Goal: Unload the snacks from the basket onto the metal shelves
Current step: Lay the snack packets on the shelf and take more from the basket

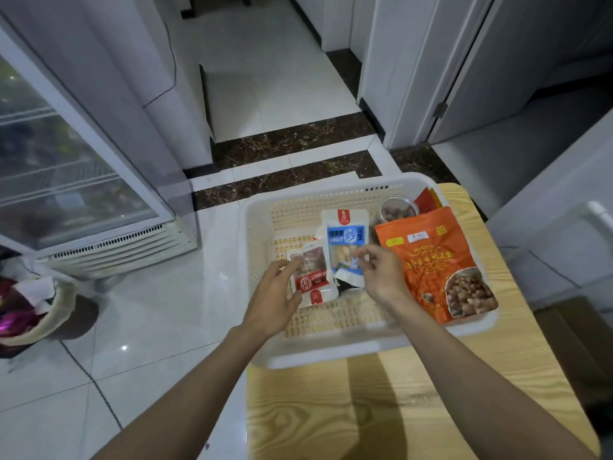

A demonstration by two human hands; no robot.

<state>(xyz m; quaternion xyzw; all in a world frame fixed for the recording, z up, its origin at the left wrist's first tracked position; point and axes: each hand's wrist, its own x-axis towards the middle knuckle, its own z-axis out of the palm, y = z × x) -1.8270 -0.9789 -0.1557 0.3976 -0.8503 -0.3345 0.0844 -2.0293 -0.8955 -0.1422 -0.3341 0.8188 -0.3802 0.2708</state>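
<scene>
— Why does the person put both hands in the basket (258,227) at once?

— I think it is to carry two packets in one trip. The left grip (275,293) is closed on the red-and-white packet (313,280), with the fingers over its left edge and the thumb at its bottom corner. A flat packet is easier to peel up from the mesh floor by an edge. The right grip (381,272) seems to pinch the lower edge of the blue packet (346,240) with the fingertips only (the frame is a little blurred there).

— And the other snacks?

— Nobody touches them. The big orange bag (438,260) leans along the right side, with its lower end over the rim. The clear jar (398,207) stands behind it in the far corner. All of them are inside the basket, which sits on the far end of the wooden worktop (331,410).

— Where are the metal shelves?

— I cannot see them from here. On the left there is only a glass-door cooler (66,167) with racks behind the glass. So I judge the unloading has a long way to go.
</scene>
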